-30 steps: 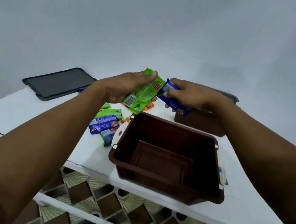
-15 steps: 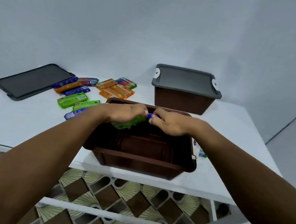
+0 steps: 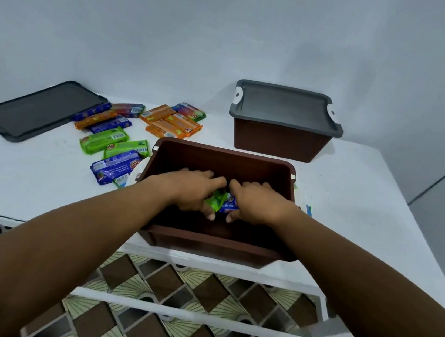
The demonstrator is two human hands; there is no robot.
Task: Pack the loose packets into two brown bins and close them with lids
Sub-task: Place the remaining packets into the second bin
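An open brown bin (image 3: 222,159) stands at the near edge of the white table (image 3: 16,178). Both my hands reach down inside it. My left hand (image 3: 193,190) grips a green packet (image 3: 216,199). Right beside it, my right hand (image 3: 256,202) grips a blue packet (image 3: 230,206). A second brown bin (image 3: 278,141) stands behind at the right, covered by a grey lid (image 3: 283,104). Several loose packets lie on the table to the left: green (image 3: 103,141), blue (image 3: 115,169) and orange (image 3: 170,124).
A loose grey lid (image 3: 39,107) lies flat at the table's far left. A wall rises behind the table. Below the table's front edge are white rails (image 3: 196,317) over a patterned tiled floor.
Both hands have lowered the green and blue packets from above the bin down into it. The view has shifted, so the lidded bin and the loose packets now show.
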